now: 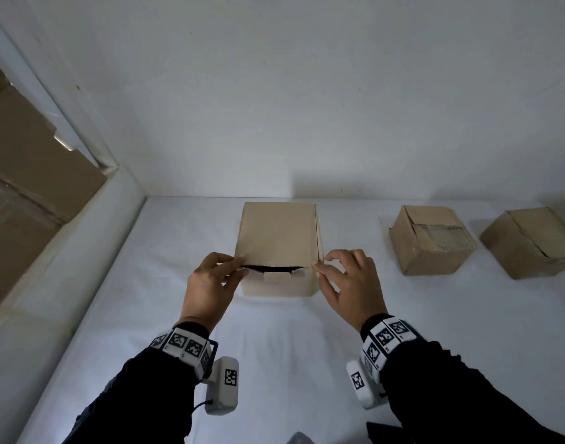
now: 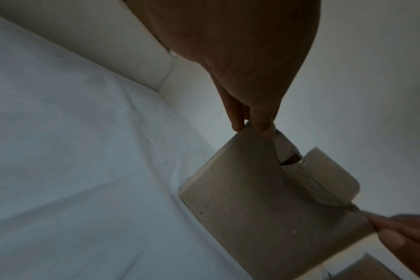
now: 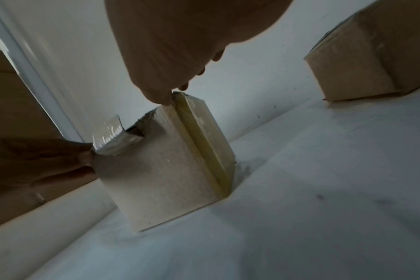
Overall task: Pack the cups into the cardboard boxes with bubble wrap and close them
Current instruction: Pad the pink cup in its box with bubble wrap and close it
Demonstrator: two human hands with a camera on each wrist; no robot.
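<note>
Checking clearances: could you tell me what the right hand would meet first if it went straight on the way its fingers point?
Probably the lid flap of the light brown cardboard box; the right hand already pinches its corner.

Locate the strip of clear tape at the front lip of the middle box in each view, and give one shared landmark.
Head: tape strip sits centre, below the dark lid gap.
Left wrist: it curls at right of centre.
Right wrist: shiny, at left of centre.
Shared landmark: the left hand pinching the box corner beside it.

My head camera looks forward and down over the counter (image 1: 274, 331); both wrist cameras sit close, sharing the box (image 1: 278, 232) at 12 o'clock.
</note>
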